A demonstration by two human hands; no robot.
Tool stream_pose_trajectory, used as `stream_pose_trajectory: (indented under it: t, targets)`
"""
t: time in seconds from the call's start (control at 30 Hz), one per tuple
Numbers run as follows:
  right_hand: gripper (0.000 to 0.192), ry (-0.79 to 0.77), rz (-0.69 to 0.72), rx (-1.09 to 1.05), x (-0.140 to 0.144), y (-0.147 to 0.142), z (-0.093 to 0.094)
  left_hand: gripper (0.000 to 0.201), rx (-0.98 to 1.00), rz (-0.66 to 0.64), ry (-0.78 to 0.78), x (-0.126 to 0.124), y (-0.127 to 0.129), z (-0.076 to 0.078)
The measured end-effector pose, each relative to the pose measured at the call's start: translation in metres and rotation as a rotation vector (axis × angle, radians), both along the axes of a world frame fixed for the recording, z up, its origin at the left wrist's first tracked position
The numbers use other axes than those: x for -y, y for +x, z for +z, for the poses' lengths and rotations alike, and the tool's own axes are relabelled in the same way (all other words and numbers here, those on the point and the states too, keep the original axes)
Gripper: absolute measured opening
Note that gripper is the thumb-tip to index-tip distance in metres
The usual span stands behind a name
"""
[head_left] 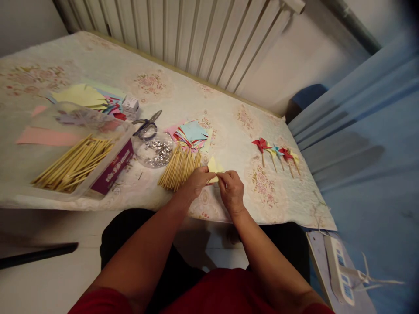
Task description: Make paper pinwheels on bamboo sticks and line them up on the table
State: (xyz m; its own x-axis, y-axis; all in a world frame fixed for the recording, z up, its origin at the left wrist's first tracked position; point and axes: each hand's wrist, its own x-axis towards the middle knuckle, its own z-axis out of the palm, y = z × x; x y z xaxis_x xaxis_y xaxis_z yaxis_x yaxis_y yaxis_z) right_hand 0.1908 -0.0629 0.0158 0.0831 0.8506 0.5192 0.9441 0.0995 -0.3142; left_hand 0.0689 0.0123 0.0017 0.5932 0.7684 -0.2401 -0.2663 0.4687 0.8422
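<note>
My left hand and right hand pinch the yellow paper over the desk: light, limp, easily creased; I judge its edges the best hold.

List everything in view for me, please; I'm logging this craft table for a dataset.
yellow paper: one, pale yellow, held by both hands at the table's near edge
loose sticks: a pile, tan, left of the hands
paper squares: a stack, mixed colours, behind the loose sticks
pinwheels: about five, red, yellow and blue, in a row to the right
bowl: one, clear, holding shiny silver bits
scissors: one pair, dark handles, behind the bowl
box of sticks: one, clear, far left
small box: one, white, behind the scissors
power strip: one, white, lower right
left hand: pinching the yellow paper
right hand: pinching the yellow paper
</note>
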Motion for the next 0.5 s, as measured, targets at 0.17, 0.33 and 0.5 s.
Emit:
stream_pose_trajectory:
  t: [0.17,0.33,0.5]
  targets:
    - [0.025,-0.006,-0.007,0.055,0.002,0.001,0.001,0.017,0.049,-0.033,0.017,-0.001,-0.003,0.0]
    - [0.027,-0.01,-0.014,0.082,0.003,0.001,0.002,0.019,0.061,-0.054,0.01,0.001,-0.006,0.012]
    - [0.028,-0.021,-0.01,0.061,0.005,0.0,0.001,0.023,0.041,-0.03,0.007,0.001,-0.005,0.01]
